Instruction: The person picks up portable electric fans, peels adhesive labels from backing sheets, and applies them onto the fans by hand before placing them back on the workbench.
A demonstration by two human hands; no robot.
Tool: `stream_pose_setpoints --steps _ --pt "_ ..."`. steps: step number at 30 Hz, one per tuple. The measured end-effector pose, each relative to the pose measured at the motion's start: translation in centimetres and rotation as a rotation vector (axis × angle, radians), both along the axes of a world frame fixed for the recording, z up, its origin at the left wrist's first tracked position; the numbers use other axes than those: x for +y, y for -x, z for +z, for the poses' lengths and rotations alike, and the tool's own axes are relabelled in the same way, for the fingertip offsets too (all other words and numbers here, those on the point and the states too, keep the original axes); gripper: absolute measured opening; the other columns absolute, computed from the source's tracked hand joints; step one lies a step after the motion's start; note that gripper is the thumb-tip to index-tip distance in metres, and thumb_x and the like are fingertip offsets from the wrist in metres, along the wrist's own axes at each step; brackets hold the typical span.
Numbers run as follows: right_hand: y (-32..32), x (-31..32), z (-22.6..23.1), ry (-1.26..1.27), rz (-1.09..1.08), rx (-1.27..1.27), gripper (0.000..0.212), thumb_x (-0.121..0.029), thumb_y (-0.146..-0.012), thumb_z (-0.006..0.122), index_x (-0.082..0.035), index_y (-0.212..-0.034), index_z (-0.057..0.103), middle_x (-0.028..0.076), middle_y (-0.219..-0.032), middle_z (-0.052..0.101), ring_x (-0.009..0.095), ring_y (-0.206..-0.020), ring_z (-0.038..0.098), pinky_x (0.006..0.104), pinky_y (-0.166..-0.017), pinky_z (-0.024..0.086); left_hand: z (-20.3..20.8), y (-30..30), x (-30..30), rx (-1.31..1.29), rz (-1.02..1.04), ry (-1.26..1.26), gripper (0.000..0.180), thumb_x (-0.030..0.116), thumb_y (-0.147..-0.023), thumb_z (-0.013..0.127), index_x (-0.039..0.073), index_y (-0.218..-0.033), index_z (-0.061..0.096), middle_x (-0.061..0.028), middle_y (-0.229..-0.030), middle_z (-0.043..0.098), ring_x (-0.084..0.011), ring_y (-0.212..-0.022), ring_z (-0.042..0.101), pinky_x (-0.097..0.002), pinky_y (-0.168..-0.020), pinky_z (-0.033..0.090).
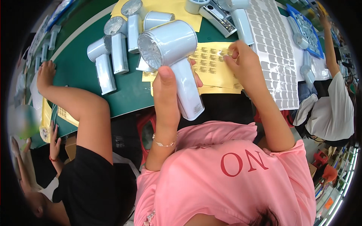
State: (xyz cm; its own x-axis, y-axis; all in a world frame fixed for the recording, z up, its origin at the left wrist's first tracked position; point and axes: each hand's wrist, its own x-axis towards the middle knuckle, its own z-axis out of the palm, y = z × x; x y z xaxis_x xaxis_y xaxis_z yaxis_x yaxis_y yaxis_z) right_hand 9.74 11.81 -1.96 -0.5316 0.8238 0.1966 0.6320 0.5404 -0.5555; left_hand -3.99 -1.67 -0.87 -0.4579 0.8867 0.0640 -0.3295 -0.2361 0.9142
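Note:
My left hand (166,88) is wrapped round the handle of a light blue handheld fan (179,41). The fan's round head points up and to the left, with its clear grille turned aside and the handle slanting down toward me. My right hand (247,66) is closed in a pinch over a yellow sheet of small printed labels (211,69). Whatever lies between its fingertips is too small to make out. A pale glossy spot shows on the sheet just beside those fingertips.
Several similar fans, such as one standing fan (103,69), are on the green table (132,96). An opened fan body (218,19) shows its inside. A sheet of white stickers (273,56) lies right; beyond is a blue tray (307,32). Co-workers' arms (81,101) reach in on both sides.

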Motion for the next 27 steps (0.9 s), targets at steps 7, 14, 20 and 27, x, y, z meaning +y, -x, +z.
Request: stream_pose_setpoints --steps 7,14,20,27 --pt "-4.2 1.2 3.2 -0.182 -0.049 0.250 0.010 -0.004 -0.073 0.065 -0.001 -0.079 0.058 0.011 -0.080 0.058 0.023 -0.066 0.057 0.0305 -0.059 0.045 0.3 -0.4 -0.5 -0.042 0.153 -0.041 0.073 0.062 -0.086 0.031 -0.005 -0.109 0.047 -0.0121 -0.092 0.055 -0.0138 -0.062 0.053 -0.0231 -0.053 0.040" --pt "-16.6 7.4 1.4 0.036 -0.239 0.133 0.012 -0.007 -0.079 0.062 -0.002 -0.089 0.066 0.004 -0.080 0.062 0.007 -0.058 0.050 0.0193 -0.048 0.044 0.3 -1.3 0.9 -0.389 -0.033 -0.048 0.068 0.062 -0.088 0.025 -0.001 -0.092 0.050 -0.0066 -0.058 0.049 -0.0121 -0.049 0.042 -0.0222 -0.043 0.032" --pt "-13.5 7.7 1.6 -0.005 0.053 -0.013 0.014 -0.001 -0.076 0.062 -0.002 -0.090 0.063 0.004 -0.084 0.057 0.012 -0.070 0.052 0.0225 -0.064 0.042 0.3 -2.3 1.0 -0.420 -0.129 0.022 0.068 0.061 -0.087 0.030 -0.003 -0.103 0.048 -0.0075 -0.072 0.050 -0.0120 -0.060 0.045 -0.0208 -0.044 0.037" --pt "-14.1 10.9 3.0 0.036 0.412 -0.162 0.014 0.005 -0.074 0.058 -0.002 -0.086 0.054 0.005 -0.082 0.049 0.014 -0.072 0.050 0.0245 -0.061 0.041 0.7 -2.6 1.7 -0.666 -0.297 0.030 0.073 0.058 -0.088 0.031 -0.009 -0.114 0.043 -0.0083 -0.081 0.049 -0.0149 -0.075 0.049 -0.0205 -0.053 0.047"
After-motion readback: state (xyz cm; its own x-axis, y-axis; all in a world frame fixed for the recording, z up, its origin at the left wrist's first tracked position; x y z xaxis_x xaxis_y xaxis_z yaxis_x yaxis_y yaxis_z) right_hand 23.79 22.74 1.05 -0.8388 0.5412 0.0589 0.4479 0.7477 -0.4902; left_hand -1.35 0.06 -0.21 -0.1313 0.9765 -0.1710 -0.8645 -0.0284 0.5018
